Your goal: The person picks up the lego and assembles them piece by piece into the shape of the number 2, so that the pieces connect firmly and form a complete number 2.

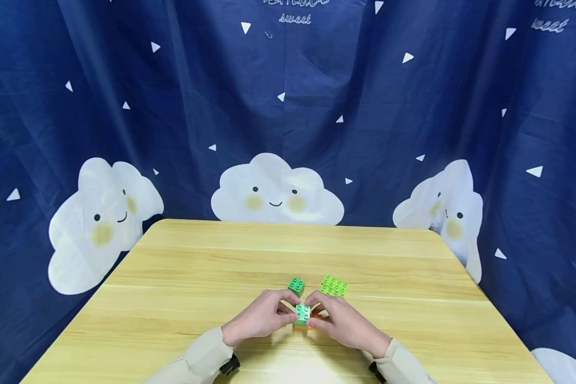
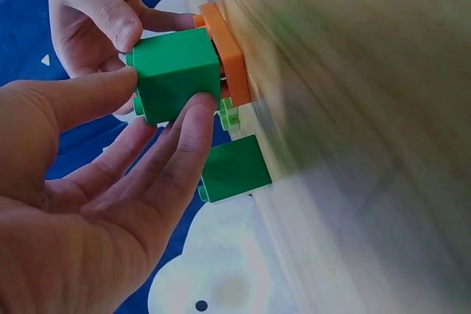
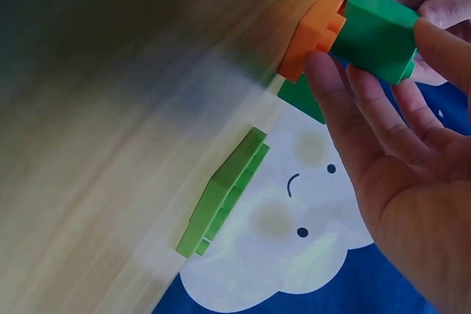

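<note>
A green block (image 1: 302, 313) is pinched between both hands, low above an orange piece (image 2: 224, 53) on the table. My left hand (image 1: 261, 318) grips its left side with thumb and fingers; my right hand (image 1: 348, 322) holds the right side, one fingertip touching the orange piece in the right wrist view. The block (image 3: 377, 34) sits over the orange studs, slightly tilted; whether it is pressed fully on I cannot tell. Behind the hands stands a second green block (image 1: 296, 286).
A flat light green studded piece (image 1: 334, 286) lies behind my right hand on the wooden table (image 1: 197, 277). Beyond the table's far edge hangs a dark blue curtain (image 1: 249, 106) with white clouds and triangles.
</note>
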Tool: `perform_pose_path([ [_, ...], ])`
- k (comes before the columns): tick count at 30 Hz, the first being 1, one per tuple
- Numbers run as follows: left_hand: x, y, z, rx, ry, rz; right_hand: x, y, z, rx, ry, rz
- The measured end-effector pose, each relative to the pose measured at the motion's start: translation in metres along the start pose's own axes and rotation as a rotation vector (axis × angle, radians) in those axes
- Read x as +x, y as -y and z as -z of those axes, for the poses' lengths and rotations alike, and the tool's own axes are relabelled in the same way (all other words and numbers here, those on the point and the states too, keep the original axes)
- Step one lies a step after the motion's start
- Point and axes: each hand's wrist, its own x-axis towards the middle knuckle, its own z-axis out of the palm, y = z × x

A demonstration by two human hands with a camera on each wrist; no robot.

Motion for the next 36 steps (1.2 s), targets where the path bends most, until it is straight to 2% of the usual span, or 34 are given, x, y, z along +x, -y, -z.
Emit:
perform_pose_path([
  [21,0.0023,0.0027,-0.0022,0.015,-0.030,-0.023,0.0004,-0.0005,-0.0007,-0.007,-0.003,0.002],
  [36,0.0015,0.0019,-0.0029,0.045,-0.024,-0.035,-0.0009,0.0023,-0.0013,-0.036,-0.008,0.001],
])
